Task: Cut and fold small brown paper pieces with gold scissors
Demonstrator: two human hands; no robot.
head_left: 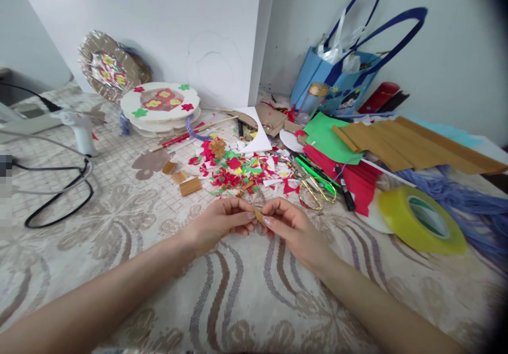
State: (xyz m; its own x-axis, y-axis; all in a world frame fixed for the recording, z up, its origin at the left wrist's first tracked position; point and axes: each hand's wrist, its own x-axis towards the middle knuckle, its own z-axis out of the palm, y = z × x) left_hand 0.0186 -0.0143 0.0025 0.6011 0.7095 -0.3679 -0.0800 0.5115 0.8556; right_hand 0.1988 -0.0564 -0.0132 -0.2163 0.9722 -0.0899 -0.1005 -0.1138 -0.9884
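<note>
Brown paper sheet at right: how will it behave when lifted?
The brown paper sheet will probably sag, since its surface looks wavy. It should be light, seeming like thin paper. Its left end looks folded over and may spring open.

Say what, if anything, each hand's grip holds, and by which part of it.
The left-hand grip and right-hand grip pinch one small brown paper piece by its opposite sides.

Around two hands [220,220]: one glue gun [81,132], apparently three ochre paper rectangles [190,186] at ten o'clock, one pair of scissors [311,183] at two, one tape roll [392,219] at three.
</note>
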